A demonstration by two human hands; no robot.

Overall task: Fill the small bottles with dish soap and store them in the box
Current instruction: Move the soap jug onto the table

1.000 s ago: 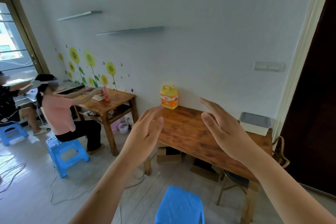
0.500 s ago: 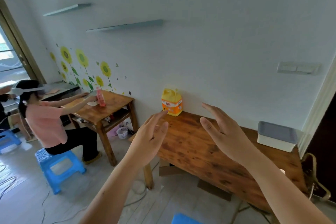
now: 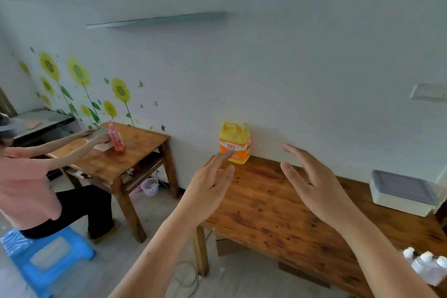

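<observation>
A yellow dish soap jug (image 3: pixel 235 142) with an orange label stands at the back of the wooden table (image 3: pixel 273 210), against the wall. A white box with a grey lid (image 3: pixel 404 192) sits at the table's far right. Several small white bottles (image 3: pixel 428 266) cluster at the table's front right edge. My left hand (image 3: pixel 209 189) and my right hand (image 3: pixel 313 184) are both raised above the table with fingers straight, palms facing each other, holding nothing. The left fingertips overlap the jug's lower left in view.
A second wooden table (image 3: pixel 125 152) stands to the left with a pink bottle (image 3: pixel 115 139) on it; a person in a pink top (image 3: pixel 26 189) sits there on a blue stool (image 3: pixel 46 259). A small white basket (image 3: pixel 150 187) and cables lie on the floor.
The view has come closer to the table and turned right; the small bottles at the front right edge have come into sight. Both hands stay raised and spread.
</observation>
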